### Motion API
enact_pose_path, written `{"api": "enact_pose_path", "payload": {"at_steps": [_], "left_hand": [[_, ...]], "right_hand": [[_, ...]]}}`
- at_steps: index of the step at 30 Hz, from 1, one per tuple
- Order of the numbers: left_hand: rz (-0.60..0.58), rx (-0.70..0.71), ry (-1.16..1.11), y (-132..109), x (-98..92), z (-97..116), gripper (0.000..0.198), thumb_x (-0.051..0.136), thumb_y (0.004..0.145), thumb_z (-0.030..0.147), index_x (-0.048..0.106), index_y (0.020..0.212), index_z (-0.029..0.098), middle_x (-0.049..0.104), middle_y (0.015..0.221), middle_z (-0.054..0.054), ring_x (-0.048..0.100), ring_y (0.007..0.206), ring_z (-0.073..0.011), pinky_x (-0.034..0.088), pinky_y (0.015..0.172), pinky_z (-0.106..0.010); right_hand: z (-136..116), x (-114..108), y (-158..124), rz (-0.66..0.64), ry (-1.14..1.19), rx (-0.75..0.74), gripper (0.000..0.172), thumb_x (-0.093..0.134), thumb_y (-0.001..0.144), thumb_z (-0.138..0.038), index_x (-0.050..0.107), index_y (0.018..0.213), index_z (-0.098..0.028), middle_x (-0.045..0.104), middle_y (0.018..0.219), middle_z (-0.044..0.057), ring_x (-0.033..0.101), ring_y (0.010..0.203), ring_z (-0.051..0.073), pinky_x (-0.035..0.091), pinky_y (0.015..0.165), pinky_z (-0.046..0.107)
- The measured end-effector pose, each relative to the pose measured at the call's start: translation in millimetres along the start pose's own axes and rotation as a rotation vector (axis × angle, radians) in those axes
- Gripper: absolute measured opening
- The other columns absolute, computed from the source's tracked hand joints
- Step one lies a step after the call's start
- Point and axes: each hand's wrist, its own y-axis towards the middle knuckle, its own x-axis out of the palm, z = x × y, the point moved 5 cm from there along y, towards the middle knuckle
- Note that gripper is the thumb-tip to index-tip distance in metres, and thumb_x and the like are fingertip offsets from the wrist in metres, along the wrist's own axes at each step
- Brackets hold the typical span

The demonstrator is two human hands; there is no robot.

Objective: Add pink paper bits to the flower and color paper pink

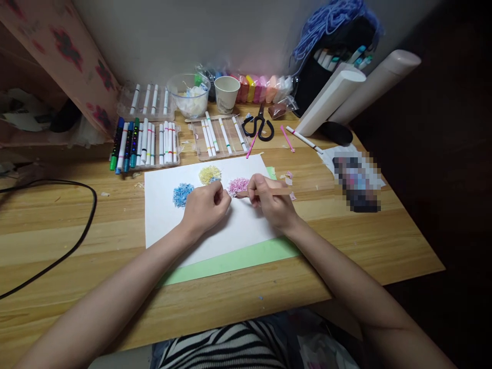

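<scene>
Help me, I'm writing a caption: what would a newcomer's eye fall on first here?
Likely the blue patch, yellow patch and pink patch on the white sheet, close to the left hand and right hand. Next, perhaps the blue strings heaped above the black holder, upper right.

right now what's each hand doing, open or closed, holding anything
Left hand: curled closed over the white paper; whether it grips anything can't be told.
Right hand: closed, holding a slim brown stick.

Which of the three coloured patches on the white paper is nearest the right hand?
The pink patch, close beside the right hand; the yellow patch and blue patch lie farther from it.
</scene>
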Motion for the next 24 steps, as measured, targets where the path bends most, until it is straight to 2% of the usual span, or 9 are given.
{"api": "enact_pose_path", "payload": {"at_steps": [3,5,8,9,11,13,15,20,24], "left_hand": [[0.003,0.005,0.01,0.2,-1.2,-0.4,0.022,0.045,0.078,0.024,0.038,0.057,0.019,0.046,0.051,0.003,0.038,0.049,-0.0103,0.026,0.053,-0.024],[-0.002,0.021,0.015,0.2,-1.6,0.5,0.024,0.044,0.079,0.025,0.037,0.057,0.019,0.045,0.051,0.004,0.038,0.048,-0.0101,0.027,0.053,-0.024],[-0.03,0.09,0.032,-0.2,-0.4,4.2,0.027,0.043,0.081,0.027,0.036,0.057,0.019,0.043,0.05,0.004,0.037,0.047,-0.0098,0.026,0.052,-0.024],[-0.043,0.117,0.038,-0.3,0.3,5.5,0.028,0.042,0.082,0.028,0.036,0.057,0.019,0.042,0.049,0.004,0.037,0.046,-0.0097,0.026,0.052,-0.024],[-0.065,0.159,0.05,-0.5,1.4,7.5,0.029,0.041,0.084,0.029,0.036,0.057,0.019,0.041,0.049,0.004,0.036,0.046,-0.0095,0.026,0.051,-0.024],[-0.075,0.176,0.06,-0.4,1.9,8.2,0.03,0.041,0.085,0.03,0.036,0.056,0.019,0.04,0.049,0.005,0.035,0.045,-0.0094,0.025,0.051,-0.023],[-0.078,0.179,0.069,-0.2,1.9,8.4,0.031,0.04,0.085,0.03,0.036,0.056,0.02,0.039,0.048,0.005,0.035,0.045,-0.0094,0.026,0.051,-0.023],[-0.076,0.168,0.064,0.1,1.5,8.5,0.031,0.04,0.086,0.03,0.036,0.057,0.02,0.038,0.048,0.006,0.034,0.044,-0.0094,0.026,0.051,-0.023],[-0.07,0.176,0.059,0.0,1.3,8.5,0.03,0.04,0.086,0.029,0.035,0.058,0.02,0.037,0.048,0.006,0.034,0.044,-0.0092,0.026,0.051,-0.023]], "right_hand": [[-6.5,-36.3,1.2,0.223,-0.011,-0.09,0.05,0.032,0.097,-0.047,0.047,0.057,-0.02,0.046,0.047,-0.003,0.046,0.044,0.01,0.038,0.048,0.025],[-4.3,-66.5,3.0,0.355,-0.047,-0.126,0.043,0.039,0.095,-0.046,0.051,0.062,-0.021,0.052,0.052,-0.002,0.049,0.047,0.01,0.04,0.049,0.025],[12.0,-105.6,5.8,0.404,-0.188,-0.094,0.026,0.044,0.094,-0.042,0.058,0.083,-0.022,0.067,0.08,0.002,0.061,0.071,0.015,0.047,0.064,0.027],[20.2,-114.6,6.2,0.373,-0.268,-0.058,0.025,0.044,0.094,-0.04,0.059,0.085,-0.022,0.067,0.085,0.003,0.062,0.078,0.016,0.047,0.069,0.029],[38.5,-123.8,5.5,0.236,-0.402,0.033,0.025,0.045,0.094,-0.037,0.061,0.082,-0.021,0.067,0.081,0.003,0.062,0.077,0.018,0.045,0.069,0.029],[52.2,-123.3,2.8,0.068,-0.479,0.078,0.02,0.054,0.089,-0.036,0.061,0.079,-0.02,0.067,0.077,0.003,0.061,0.071,0.018,0.043,0.065,0.029],[57.1,-118.5,0.1,-0.037,-0.495,0.062,0.017,0.063,0.082,-0.034,0.06,0.074,-0.019,0.067,0.075,0.003,0.061,0.068,0.018,0.042,0.063,0.028],[54.0,-104.7,-0.6,-0.176,-0.45,-0.011,0.011,0.062,0.077,-0.018,0.055,0.069,-0.018,0.066,0.077,0.003,0.06,0.07,0.017,0.041,0.063,0.027],[53.4,-102.7,0.5,-0.196,-0.482,-0.015,0.012,0.057,0.073,-0.008,0.052,0.069,-0.018,0.063,0.075,0.002,0.058,0.069,0.016,0.04,0.064,0.027]]}}
